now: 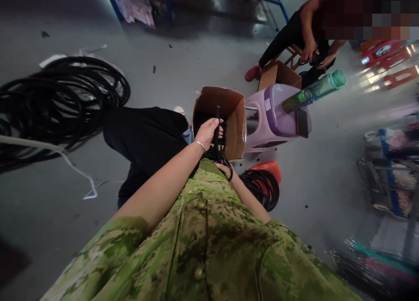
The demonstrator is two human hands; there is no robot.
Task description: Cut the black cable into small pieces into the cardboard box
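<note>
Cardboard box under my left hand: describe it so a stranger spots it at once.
Find the purple stool, right of the picture's centre. Just left of it stands an open brown cardboard box. The other box stands farther back beside a co-worker; this one shows black pieces beneath your left hand.

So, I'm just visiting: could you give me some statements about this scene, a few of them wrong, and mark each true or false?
1. The left hand holds a black strip. True.
2. The left hand wears a glove. False: it is bare, with a bracelet at the wrist.
3. The cardboard box near the left hand is closed. False: its top is open.
4. A greenish see-through bottle is on the purple stool. True.
5. The visible shoe of the co-worker is yellow. False: it is red.
</note>
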